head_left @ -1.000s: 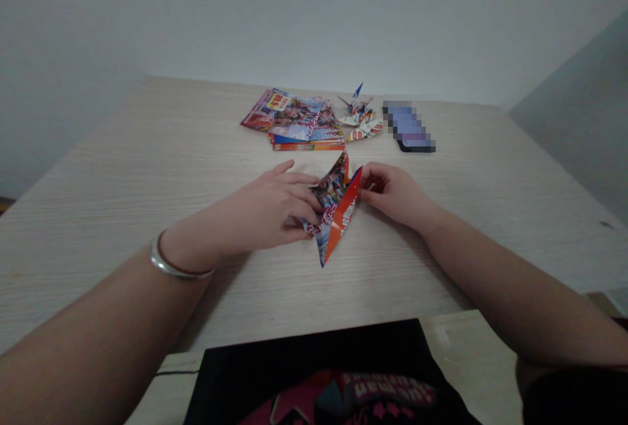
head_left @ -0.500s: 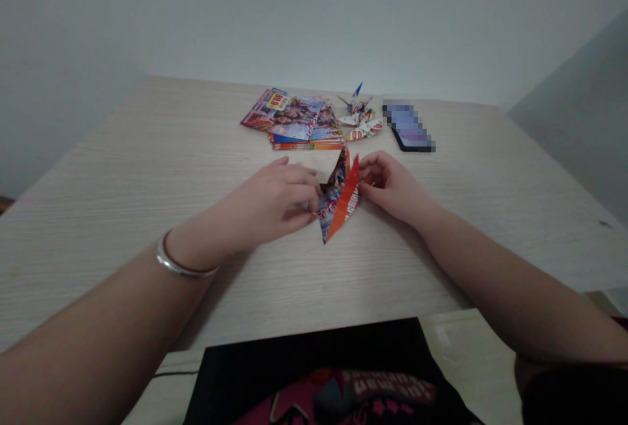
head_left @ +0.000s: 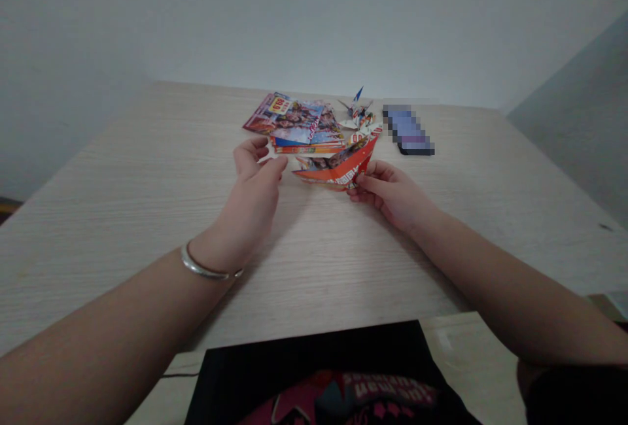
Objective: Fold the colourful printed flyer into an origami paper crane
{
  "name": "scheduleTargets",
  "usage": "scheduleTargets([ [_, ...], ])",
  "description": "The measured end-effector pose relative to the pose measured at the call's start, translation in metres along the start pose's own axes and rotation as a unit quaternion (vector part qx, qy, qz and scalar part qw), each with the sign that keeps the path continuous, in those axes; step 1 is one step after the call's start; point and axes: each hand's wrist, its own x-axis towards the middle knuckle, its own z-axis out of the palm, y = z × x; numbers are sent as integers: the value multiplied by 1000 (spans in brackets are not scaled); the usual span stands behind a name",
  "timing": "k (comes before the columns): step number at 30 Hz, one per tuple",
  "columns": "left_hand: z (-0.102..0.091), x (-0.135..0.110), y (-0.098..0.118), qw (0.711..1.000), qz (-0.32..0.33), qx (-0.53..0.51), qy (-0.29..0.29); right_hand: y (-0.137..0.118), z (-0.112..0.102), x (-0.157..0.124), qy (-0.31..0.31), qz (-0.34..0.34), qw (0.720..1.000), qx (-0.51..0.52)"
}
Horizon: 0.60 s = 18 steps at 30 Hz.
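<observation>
A folded piece of colourful printed paper (head_left: 338, 167), orange-red along its lower edge, is held just above the wooden table (head_left: 147, 176). My right hand (head_left: 390, 193) pinches its right end between thumb and fingers. My left hand (head_left: 252, 183) is raised a little to the left of the paper, its fingers curled and apart, with nothing in it. A silver bangle (head_left: 206, 268) sits on my left wrist.
A stack of printed paper sheets (head_left: 294, 124) lies at the back of the table. Beside it stands a finished folded paper crane (head_left: 360, 118), and to its right lies a dark phone (head_left: 409, 131). Pale walls stand behind and to the right.
My left hand has let go of the folded paper and drawn off to the left. My right hand has turned the paper from standing on its point to lying sideways, farther from me.
</observation>
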Motion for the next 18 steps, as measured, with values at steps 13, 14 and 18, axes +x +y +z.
scheduleTargets([
  [13,15,-13,11,981,10,-64,-183,0,16,-2,2,-1,1000,2],
  [14,14,-13,11,978,20,-58,-198,0,16,-2,-2,-2,1000,1],
  [18,13,-17,15,968,59,10,-242,0,17,-2,-30,-2,1000,-6],
])
